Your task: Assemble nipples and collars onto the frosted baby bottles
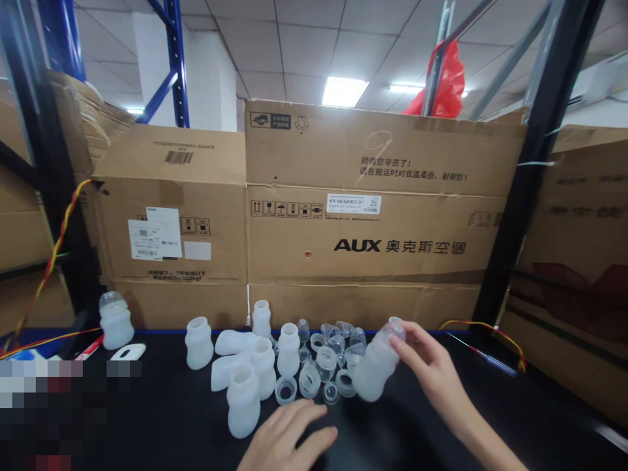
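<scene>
My right hand (pixel 432 366) grips a frosted white baby bottle (pixel 371 371) by its clear cap; the bottle tilts, and its base leans to the left. My left hand (pixel 294 433) is low in the middle, fingers apart and nothing in them. Just beyond its fingertips lie a translucent screw ring (pixel 286 390) and a small clear ring-shaped part (pixel 331 392). Several more rings and clear dome caps (pixel 336 343) are clustered between the hands. Left of them stand several open bottle bodies (pixel 244 402), and two bottle bodies (pixel 228 373) lie on their sides.
A capped bottle (pixel 116 325) stands far left beside a white mouse-shaped object (pixel 128 352). Cardboard panels (pixel 383 281) wall off the back of the black table (pixel 392 438). Dark rack posts (pixel 523 170) rise at both sides. A thin pen-like tool (pixel 495 364) and twisted red-yellow wire (pixel 515 343) lie at right.
</scene>
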A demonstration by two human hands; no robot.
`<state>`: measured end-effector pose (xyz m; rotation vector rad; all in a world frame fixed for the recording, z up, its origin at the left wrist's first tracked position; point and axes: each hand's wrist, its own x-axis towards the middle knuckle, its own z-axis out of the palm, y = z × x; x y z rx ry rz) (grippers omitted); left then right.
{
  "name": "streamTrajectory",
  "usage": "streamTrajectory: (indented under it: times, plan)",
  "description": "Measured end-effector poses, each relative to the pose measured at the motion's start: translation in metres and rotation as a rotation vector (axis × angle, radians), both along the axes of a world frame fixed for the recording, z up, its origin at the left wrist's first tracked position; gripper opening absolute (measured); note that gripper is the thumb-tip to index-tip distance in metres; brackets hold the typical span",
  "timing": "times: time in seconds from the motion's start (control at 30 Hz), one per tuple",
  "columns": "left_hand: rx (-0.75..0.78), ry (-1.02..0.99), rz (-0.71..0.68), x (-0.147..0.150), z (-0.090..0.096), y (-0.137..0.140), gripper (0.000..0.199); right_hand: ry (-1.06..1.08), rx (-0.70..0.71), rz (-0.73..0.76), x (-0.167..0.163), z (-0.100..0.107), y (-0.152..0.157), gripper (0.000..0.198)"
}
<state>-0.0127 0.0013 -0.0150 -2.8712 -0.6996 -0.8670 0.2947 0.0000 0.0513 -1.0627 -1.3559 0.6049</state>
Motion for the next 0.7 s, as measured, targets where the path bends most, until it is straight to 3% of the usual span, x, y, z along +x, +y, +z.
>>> streamTrajectory:
  times: [0.1,0.2,0.33,0.5,0.7]
  plan:
    - [-0.151,0.029,0.153,-0.008,0.003,0.008,0.048,-0.02,0.053,-0.192,0.029,0.009,0.005,0.041]
    - [-0.297,0.016,0.233,-0.012,-0.001,0.009,0.051,-0.09,0.058,-0.475,0.057,0.013,0.009,0.046]
    - [-0.345,-0.024,0.239,-0.011,-0.011,0.007,0.056,-0.291,-0.09,-0.77,0.089,0.008,0.016,0.049]
    - [-0.257,0.007,0.296,-0.006,-0.014,0.009,0.073,-0.408,-0.226,-0.792,0.115,-0.006,0.028,0.051]
    - [-0.113,0.101,0.308,-0.001,-0.022,0.022,0.069,-0.485,-0.182,-0.836,0.12,-0.018,0.038,0.067]
